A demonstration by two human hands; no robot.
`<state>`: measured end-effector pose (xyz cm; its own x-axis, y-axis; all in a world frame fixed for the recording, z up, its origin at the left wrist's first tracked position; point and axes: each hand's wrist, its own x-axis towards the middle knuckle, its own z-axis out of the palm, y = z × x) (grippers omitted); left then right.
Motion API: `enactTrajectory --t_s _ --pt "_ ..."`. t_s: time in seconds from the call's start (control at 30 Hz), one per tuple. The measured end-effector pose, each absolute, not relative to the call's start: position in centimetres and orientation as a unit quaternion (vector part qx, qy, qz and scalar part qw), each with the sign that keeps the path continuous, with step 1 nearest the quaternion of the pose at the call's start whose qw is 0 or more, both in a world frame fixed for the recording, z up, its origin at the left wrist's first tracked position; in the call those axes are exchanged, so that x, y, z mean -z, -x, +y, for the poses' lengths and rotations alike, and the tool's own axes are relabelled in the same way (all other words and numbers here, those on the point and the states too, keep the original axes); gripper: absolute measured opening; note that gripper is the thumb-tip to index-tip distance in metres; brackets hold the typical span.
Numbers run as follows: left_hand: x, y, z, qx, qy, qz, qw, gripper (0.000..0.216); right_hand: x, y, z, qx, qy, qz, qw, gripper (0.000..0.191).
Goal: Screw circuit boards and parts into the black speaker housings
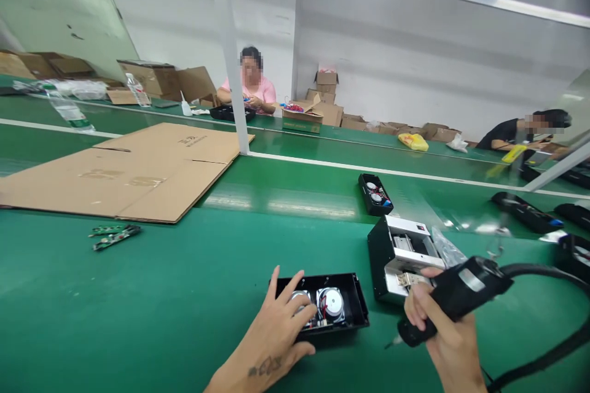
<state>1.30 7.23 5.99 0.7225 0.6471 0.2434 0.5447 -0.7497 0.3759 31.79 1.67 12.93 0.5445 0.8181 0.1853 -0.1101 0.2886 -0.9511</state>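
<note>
An open black speaker housing (354, 304) lies on the green bench in front of me, with two round silver speakers (330, 303) and red and black wires inside. My left hand (288, 319) is over its left end, fingers spread across the opening and partly covering the left speaker; whether it presses on the housing I cannot tell. In my right hand (442, 319) is a black electric screwdriver (465, 295), its bit pointing down and left, a little right of the housing. Behind it stands a silver and black screw feeder (391, 258), partly hidden by my right hand.
Flattened cardboard (138, 166) covers the left of the bench, with green circuit boards (113, 235) before it. Another speaker housing (375, 194) sits beyond the feeder; several more lie at right. A thick black cable (553, 356) curves at right. Two co-workers sit across.
</note>
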Motion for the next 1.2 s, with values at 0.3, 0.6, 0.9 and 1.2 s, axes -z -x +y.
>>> enactTrajectory --t_s 0.3,0.6,0.9,1.2 --pt "-3.6 -4.9 7.3 -0.162 -0.936 0.306 0.064 0.021 -12.5 -25.5 1.8 -0.335 0.358 -0.381 0.784 0.026" --pt "-4.2 -4.7 7.1 -0.152 -0.939 0.301 0.063 0.019 -10.6 -24.1 2.7 -0.375 0.371 -0.420 0.738 0.022" --pt "-4.5 -4.8 7.2 -0.140 -0.938 0.308 0.070 0.020 -11.0 -22.5 2.6 -0.386 0.405 -0.364 0.745 0.025" --pt "-4.1 -5.1 7.1 -0.147 -0.939 0.303 0.073 0.021 -9.5 -22.4 2.4 -0.371 0.398 -0.412 0.730 0.014"
